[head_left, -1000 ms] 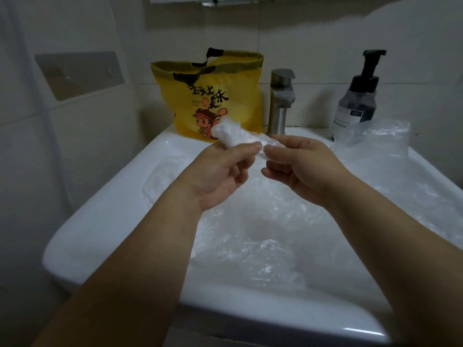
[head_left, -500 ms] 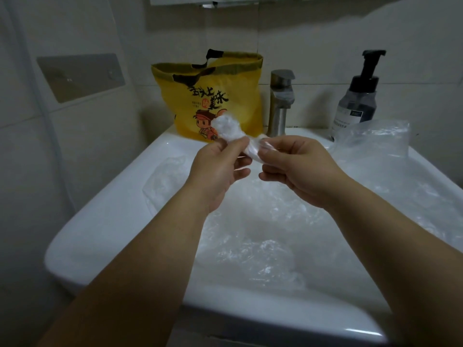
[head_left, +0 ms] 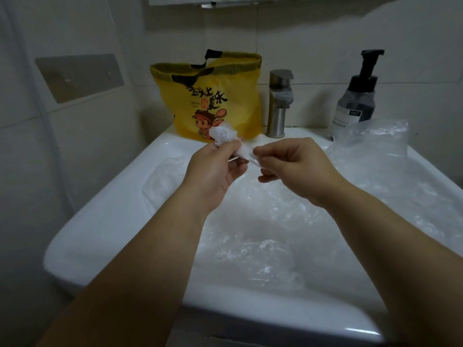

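A small crumpled clear plastic bag is held above the white sink, twisted into a narrow wad. My left hand pinches it between thumb and fingertips, and its bunched end sticks up past them. My right hand pinches the other end, fingers curled around it. Both hands hover just in front of the yellow bag. More clear plastic sheeting fills the basin below.
A yellow printed carrier bag stands on the sink's back ledge. A steel faucet is to its right, and a dark pump bottle at the far right. Another loose clear bag lies on the right rim. Tiled walls close in left and behind.
Both hands have drawn slightly closer together and my left hand has turned a little, so the plastic wad sits more tightly twisted between them.
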`<state>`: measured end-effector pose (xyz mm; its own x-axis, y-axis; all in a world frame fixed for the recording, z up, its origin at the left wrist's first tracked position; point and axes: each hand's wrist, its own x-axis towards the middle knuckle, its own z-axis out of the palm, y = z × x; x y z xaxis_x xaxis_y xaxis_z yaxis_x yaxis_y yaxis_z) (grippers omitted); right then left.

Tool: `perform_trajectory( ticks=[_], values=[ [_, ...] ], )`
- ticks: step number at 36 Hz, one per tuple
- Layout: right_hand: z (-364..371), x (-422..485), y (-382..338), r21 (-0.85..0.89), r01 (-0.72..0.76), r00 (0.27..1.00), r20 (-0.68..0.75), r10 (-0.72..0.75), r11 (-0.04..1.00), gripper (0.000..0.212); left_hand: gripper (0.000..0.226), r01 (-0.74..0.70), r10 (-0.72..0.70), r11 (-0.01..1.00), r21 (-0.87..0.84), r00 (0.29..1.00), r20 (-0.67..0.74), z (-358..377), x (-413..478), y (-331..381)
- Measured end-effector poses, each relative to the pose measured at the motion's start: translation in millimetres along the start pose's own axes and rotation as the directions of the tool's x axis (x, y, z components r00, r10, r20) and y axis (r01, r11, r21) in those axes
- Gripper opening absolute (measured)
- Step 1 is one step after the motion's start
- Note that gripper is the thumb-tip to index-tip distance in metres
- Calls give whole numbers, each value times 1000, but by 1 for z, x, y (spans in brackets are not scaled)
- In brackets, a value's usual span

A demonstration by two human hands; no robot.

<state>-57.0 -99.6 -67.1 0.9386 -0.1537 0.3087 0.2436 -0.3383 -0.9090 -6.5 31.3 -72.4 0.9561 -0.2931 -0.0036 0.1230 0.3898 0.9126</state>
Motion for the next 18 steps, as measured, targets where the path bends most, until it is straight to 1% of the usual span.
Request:
perform_trajectory(
  ticks=[2,6,8,10,13,14,16,17,18],
  values=[
    [-1,0,1,-30,-5,1000,0,5,1000,18,10,22,-22,1000,-4,1000,19,0,-1,1],
    [-1,-2,0,-16,-18,999,28,18,1000,10,12,60,-60,998,3,998,27,-2,-2,4],
    [-1,-1,-1,45,-43,999,32,41,998,10,16,71,-71,997,1,997,10,-2,-1,5],
    [-1,0,-4,146,-90,996,37,86,985,9,14,74,-74,997,-34,997,6,-2,-1,5],
    [-1,1,-6,243,-154,988,16,155,958,13,11,74,-72,989,-126,997,24,-1,0,5],
    [-2,2,-6,260,-179,983,14,182,949,17,10,70,-66,986,-149,997,33,-1,0,5],
    [-4,4,-5,318,-252,966,25,258,914,33,8,57,-49,983,-176,997,52,0,0,6],
    [-5,5,-5,342,-289,955,36,295,894,37,7,50,-39,982,-181,997,63,0,0,5],
    [-5,5,-5,353,-317,946,49,321,880,35,7,44,-31,982,-182,997,74,0,0,5]
  ],
)
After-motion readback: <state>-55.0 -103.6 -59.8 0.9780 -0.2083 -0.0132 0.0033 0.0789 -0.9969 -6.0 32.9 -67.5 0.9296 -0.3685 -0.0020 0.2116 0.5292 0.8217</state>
